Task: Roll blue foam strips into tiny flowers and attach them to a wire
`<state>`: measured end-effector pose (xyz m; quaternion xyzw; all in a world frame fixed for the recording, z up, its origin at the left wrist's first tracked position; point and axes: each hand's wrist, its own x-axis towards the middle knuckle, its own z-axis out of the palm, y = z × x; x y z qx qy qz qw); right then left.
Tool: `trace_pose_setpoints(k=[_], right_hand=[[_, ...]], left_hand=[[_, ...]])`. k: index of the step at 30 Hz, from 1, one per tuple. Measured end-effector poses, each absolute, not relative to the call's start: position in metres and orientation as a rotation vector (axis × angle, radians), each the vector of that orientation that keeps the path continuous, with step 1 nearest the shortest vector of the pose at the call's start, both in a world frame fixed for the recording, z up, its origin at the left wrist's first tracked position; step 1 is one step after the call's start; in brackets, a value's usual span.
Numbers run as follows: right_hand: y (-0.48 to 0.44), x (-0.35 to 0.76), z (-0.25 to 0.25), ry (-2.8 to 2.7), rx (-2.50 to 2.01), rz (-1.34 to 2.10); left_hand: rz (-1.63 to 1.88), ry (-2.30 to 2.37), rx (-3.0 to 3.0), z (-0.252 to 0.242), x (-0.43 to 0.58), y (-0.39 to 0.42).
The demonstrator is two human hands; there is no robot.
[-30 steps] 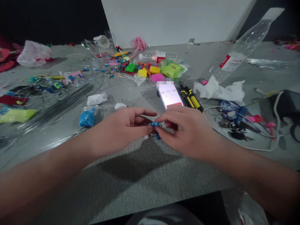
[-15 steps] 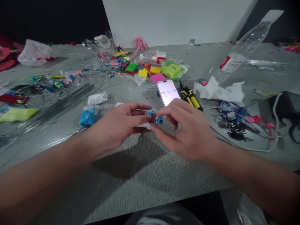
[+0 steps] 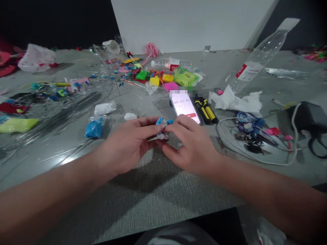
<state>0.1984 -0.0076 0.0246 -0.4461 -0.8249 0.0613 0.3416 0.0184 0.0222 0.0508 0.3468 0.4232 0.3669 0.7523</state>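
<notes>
Between my fingertips, above the middle of the table, is a small blue and white piece (image 3: 162, 136) that looks like modelling clay, with thin wire-like bits between its blue ends. My left hand (image 3: 130, 141) pinches it from the left, thumb on top. From the other side my right hand (image 3: 190, 144) has its thumb and index finger closed on the same piece. Fingers cover much of it, so its full shape is hidden. A white lump (image 3: 130, 116) lies just beyond my left hand. Left of that are a bag of blue clay (image 3: 94, 128) and a white packet (image 3: 104, 108).
A phone (image 3: 184, 105) showing a timer and black-yellow pliers (image 3: 206, 110) lie beyond my right hand. Farther right are tissues (image 3: 233, 98), a leaning plastic bottle (image 3: 260, 58) and a white cable (image 3: 258, 160). Colourful clay packets (image 3: 154, 81) and thin wires (image 3: 76, 109) litter the table (image 3: 153, 204).
My right hand has moved left, closer to my left hand. The blue and white piece has shifted slightly left and turned between the fingers. The white lump shows more fully.
</notes>
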Motion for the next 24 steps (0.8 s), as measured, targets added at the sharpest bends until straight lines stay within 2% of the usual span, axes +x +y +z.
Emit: trace_pose_setpoints(k=[13,24], right_hand=[[-0.004,0.198,0.025,-2.227,-1.262,0.144],[0.004,0.209,0.027,-2.055,-1.074,0.172]], left_hand=[[0.846,0.875,0.774,0.040,0.020,0.021],[0.858,0.823,0.778,0.037,0.015,0.032]])
